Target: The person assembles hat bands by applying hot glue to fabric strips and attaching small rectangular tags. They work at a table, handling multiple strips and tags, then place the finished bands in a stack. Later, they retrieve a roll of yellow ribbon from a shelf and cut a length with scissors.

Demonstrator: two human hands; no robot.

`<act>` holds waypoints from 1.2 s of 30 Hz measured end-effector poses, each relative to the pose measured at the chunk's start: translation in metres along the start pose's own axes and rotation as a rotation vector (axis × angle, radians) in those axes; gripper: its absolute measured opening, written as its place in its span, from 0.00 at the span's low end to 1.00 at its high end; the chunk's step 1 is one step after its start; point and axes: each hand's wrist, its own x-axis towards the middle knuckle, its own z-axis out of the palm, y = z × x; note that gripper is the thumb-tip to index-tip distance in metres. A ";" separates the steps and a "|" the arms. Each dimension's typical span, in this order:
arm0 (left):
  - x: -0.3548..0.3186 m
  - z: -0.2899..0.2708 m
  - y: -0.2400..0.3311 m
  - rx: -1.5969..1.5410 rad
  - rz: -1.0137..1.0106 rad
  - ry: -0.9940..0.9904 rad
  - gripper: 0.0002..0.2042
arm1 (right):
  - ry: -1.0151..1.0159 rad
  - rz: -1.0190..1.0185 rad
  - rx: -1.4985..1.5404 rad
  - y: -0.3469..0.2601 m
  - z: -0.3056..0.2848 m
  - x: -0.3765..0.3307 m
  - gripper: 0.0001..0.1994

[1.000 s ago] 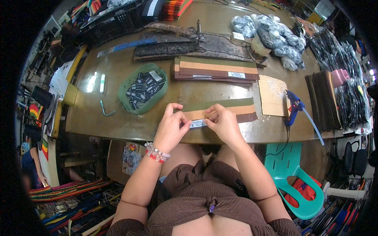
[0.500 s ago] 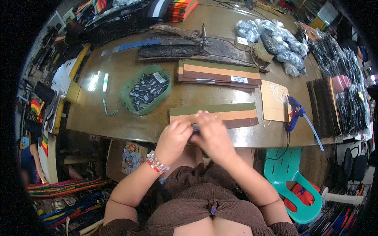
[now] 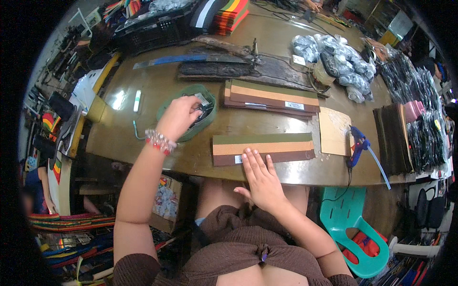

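One striped strip [image 3: 284, 145] lies under the right hand's [image 3: 262, 178] spread fingertips; the curled left hand's [image 3: 179, 115] hold is unclear.

A fisheye camera on the person's head is looking steeply down and forward, close over the torso [image 3: 214, 260], which is filling the lower edge. The forearms [image 3: 142, 190] are showing large on either side, and the left hand [image 3: 179, 116] and right hand [image 3: 261, 178] are lying nearer the middle. The view is spanning the table [image 3: 112, 145], whose far end is looking small near the top. Straight edges are bending toward the dark, rounded rim.
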 end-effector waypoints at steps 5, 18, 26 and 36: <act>0.009 0.006 -0.020 0.241 -0.017 -0.100 0.08 | 0.082 -0.027 0.071 0.004 0.001 -0.003 0.46; -0.025 -0.025 -0.052 -0.390 -0.312 0.313 0.08 | 0.984 0.591 0.636 0.112 -0.028 -0.073 0.31; -0.041 0.015 0.032 -0.778 -0.162 0.063 0.07 | 0.673 0.925 0.302 0.251 -0.049 -0.100 0.21; -0.053 0.050 0.111 -1.003 -0.214 -0.110 0.08 | 0.210 0.814 -0.259 0.228 -0.161 -0.062 0.23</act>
